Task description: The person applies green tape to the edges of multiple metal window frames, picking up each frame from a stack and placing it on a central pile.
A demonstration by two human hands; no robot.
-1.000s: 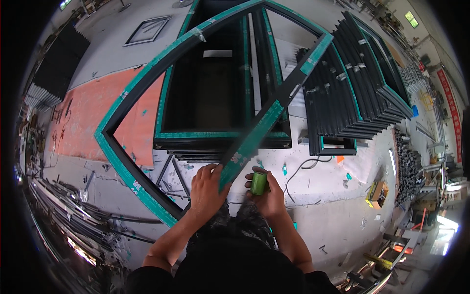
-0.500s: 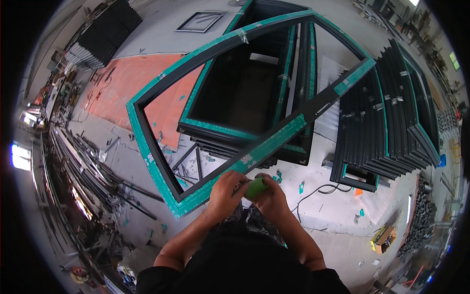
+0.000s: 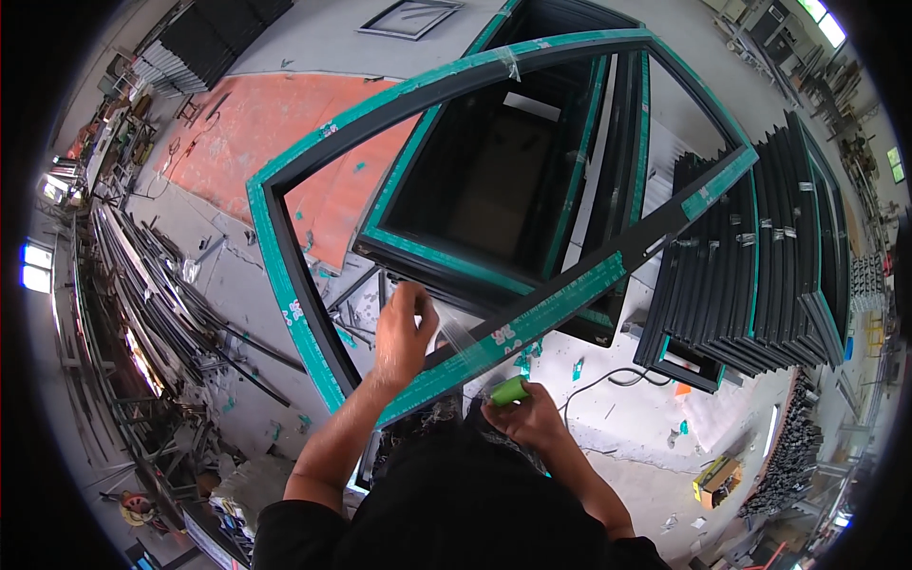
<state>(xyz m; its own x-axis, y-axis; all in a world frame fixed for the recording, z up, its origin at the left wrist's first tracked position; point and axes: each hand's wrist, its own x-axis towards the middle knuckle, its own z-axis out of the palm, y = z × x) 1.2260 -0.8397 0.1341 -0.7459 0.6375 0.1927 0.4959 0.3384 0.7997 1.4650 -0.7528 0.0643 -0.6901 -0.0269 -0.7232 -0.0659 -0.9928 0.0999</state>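
A large black frame [image 3: 665, 228] with green protective film on its faces stands tilted in front of me, its near bar crossing close to my body. My left hand [image 3: 401, 340] is on the inner side of that bar, fingers pinched on the end of a clear tape strip [image 3: 460, 340]. The strip stretches over the bar's green film toward a tape roll [image 3: 509, 390] with a green core. On the bar's near side, my right hand [image 3: 532, 420] grips this roll with thumb and fingers.
More black frames [image 3: 375, 242] lie stacked beyond the near one. Upright frames [image 3: 731, 256] lean in a row at right. An orange-red mat [image 3: 275, 142] covers floor at left, near long metal profiles [image 3: 161, 275]. A black cable [image 3: 608, 380] and a small box [image 3: 719, 482] are at right.
My hands, together at the roll before, are now apart. The left one has moved up and over the bar, drawing out clear tape; the right, with the roll, has moved slightly down and right.
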